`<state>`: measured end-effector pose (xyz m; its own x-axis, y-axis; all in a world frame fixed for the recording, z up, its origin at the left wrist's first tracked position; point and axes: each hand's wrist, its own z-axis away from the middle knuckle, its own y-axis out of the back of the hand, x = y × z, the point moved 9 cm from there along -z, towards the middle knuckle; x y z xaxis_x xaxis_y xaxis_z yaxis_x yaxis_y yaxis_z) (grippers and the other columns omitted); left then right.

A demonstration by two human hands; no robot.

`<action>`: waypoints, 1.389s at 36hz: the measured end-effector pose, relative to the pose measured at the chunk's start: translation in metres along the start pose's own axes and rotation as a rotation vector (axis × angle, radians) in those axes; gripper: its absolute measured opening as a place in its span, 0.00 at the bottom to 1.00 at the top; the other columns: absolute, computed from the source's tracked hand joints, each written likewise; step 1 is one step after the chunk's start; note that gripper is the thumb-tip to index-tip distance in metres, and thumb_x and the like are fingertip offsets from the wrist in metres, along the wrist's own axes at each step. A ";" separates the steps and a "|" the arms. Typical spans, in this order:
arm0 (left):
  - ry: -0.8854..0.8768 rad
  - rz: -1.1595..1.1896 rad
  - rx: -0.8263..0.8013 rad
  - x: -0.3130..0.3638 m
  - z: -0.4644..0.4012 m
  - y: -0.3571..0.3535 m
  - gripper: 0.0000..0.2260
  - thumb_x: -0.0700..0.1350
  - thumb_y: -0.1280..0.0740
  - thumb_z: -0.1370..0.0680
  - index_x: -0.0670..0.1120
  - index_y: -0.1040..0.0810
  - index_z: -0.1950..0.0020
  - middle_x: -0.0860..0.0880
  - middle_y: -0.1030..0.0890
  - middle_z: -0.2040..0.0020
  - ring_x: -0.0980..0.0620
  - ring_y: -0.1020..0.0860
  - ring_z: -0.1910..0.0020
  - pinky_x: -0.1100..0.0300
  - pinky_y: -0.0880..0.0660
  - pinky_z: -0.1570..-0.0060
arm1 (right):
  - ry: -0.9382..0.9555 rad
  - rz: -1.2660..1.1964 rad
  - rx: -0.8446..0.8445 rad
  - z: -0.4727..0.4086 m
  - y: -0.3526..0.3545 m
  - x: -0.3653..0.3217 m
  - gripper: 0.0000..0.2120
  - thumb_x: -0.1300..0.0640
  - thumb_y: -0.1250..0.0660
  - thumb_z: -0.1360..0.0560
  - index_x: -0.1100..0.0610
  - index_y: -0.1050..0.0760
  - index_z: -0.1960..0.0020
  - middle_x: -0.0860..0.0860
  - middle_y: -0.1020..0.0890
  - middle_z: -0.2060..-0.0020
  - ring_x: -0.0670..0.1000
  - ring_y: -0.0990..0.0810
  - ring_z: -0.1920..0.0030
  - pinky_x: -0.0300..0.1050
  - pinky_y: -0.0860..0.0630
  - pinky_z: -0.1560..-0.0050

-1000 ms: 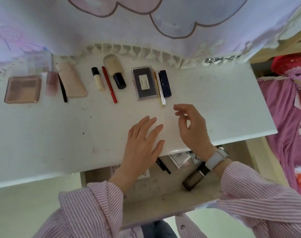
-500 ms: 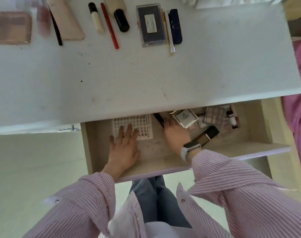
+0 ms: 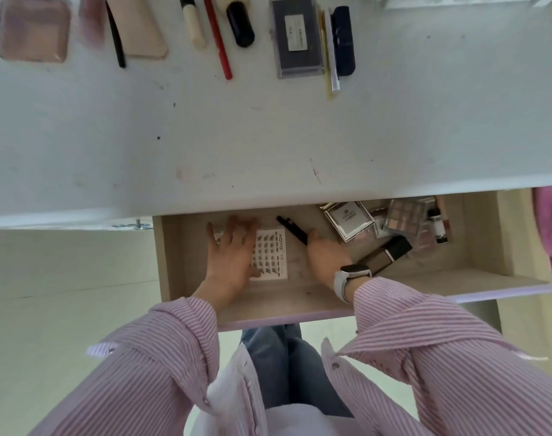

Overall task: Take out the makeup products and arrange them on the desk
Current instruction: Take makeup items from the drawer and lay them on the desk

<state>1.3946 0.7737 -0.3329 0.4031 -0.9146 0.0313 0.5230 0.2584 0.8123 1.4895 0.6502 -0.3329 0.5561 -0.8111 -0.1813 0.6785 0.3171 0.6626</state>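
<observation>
Black slim pen (image 3: 292, 229) touches right hand (image 3: 326, 258); left hand (image 3: 233, 253) flat on sheet (image 3: 270, 253).

Pink-striped sleeve (image 3: 161, 350), white desk (image 3: 268, 136), red pencil (image 3: 218, 39).

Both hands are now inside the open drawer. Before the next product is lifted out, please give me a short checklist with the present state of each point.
1. Drawer is open far enough to reach in: ok.
2. Right hand is at the black pen-shaped product, whose near end it covers; a firm grip: cannot tell.
3. Left hand rests flat on the white sheet of small items, holding nothing: ok.
4. Free space on the desk, right of the dark blue case, for the next product: ok.
5. Products left in the drawer, such as the eyeshadow palette: task not finished, not ok.
</observation>
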 end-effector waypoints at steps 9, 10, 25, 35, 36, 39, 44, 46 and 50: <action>-0.069 0.203 0.018 0.011 0.019 0.023 0.22 0.51 0.33 0.25 0.46 0.32 0.34 0.45 0.30 0.38 0.44 0.27 0.43 0.52 0.31 0.45 | 0.196 -0.090 0.021 0.029 0.022 -0.005 0.16 0.59 0.44 0.23 0.59 0.37 0.35 0.59 0.20 0.53 0.59 0.21 0.56 0.43 0.34 0.64; -0.106 0.237 0.028 0.014 0.025 0.028 0.19 0.50 0.35 0.24 0.47 0.31 0.35 0.46 0.28 0.39 0.45 0.26 0.44 0.53 0.29 0.48 | 0.211 -0.097 0.050 0.034 0.027 -0.002 0.15 0.59 0.44 0.22 0.58 0.36 0.36 0.58 0.20 0.55 0.58 0.21 0.58 0.43 0.35 0.65; 0.008 1.090 0.373 0.044 0.028 0.193 0.18 0.48 0.42 0.19 0.48 0.37 0.29 0.52 0.24 0.48 0.54 0.22 0.52 0.57 0.24 0.50 | 0.103 -0.685 0.580 0.091 0.173 0.079 0.13 0.56 0.45 0.20 0.57 0.32 0.37 0.46 0.30 0.73 0.46 0.32 0.76 0.40 0.36 0.73; 0.112 1.510 0.253 0.110 -0.069 0.227 0.19 0.42 0.45 0.18 0.46 0.40 0.26 0.46 0.29 0.33 0.51 0.24 0.43 0.58 0.24 0.48 | -0.122 -0.727 0.618 0.043 0.234 0.124 0.16 0.61 0.47 0.20 0.61 0.34 0.33 0.55 0.25 0.54 0.50 0.30 0.63 0.44 0.34 0.60; 0.113 1.488 0.257 0.112 -0.077 0.229 0.19 0.42 0.45 0.18 0.46 0.40 0.26 0.45 0.30 0.32 0.51 0.24 0.43 0.57 0.24 0.48 | -0.130 -0.722 0.622 0.039 0.237 0.128 0.16 0.61 0.47 0.20 0.62 0.33 0.34 0.54 0.26 0.55 0.48 0.31 0.66 0.43 0.34 0.62; 0.066 1.370 0.286 0.119 -0.092 0.245 0.22 0.41 0.45 0.19 0.46 0.45 0.24 0.46 0.31 0.31 0.51 0.27 0.41 0.55 0.27 0.43 | -0.153 -0.694 0.631 0.027 0.246 0.137 0.13 0.62 0.46 0.21 0.63 0.30 0.39 0.56 0.25 0.56 0.50 0.30 0.66 0.41 0.35 0.68; -0.097 1.004 0.341 0.144 -0.098 0.268 0.28 0.37 0.46 0.19 0.41 0.58 0.24 0.44 0.55 0.23 0.49 0.51 0.25 0.72 0.54 0.36 | -0.132 -0.719 0.656 0.015 0.259 0.143 0.14 0.63 0.47 0.21 0.62 0.30 0.38 0.57 0.24 0.52 0.51 0.28 0.61 0.40 0.35 0.66; -0.153 0.876 0.335 0.153 -0.097 0.264 0.28 0.39 0.45 0.19 0.41 0.59 0.24 0.45 0.64 0.24 0.48 0.60 0.25 0.68 0.57 0.33 | -0.103 -0.722 0.647 0.010 0.262 0.141 0.15 0.63 0.46 0.21 0.60 0.31 0.36 0.57 0.23 0.50 0.51 0.28 0.60 0.38 0.35 0.66; -0.275 0.244 0.472 0.166 -0.094 0.259 0.28 0.48 0.38 0.21 0.42 0.44 0.25 0.39 0.49 0.24 0.37 0.52 0.25 0.42 0.54 0.30 | -0.100 -0.707 0.674 0.003 0.268 0.148 0.19 0.63 0.46 0.21 0.58 0.36 0.31 0.57 0.26 0.41 0.54 0.26 0.45 0.39 0.32 0.50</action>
<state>1.6673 0.7182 -0.1718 0.2273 -0.9095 0.3481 0.0241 0.3626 0.9316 1.7524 0.6141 -0.1796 0.0624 -0.7537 -0.6543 0.4062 -0.5796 0.7064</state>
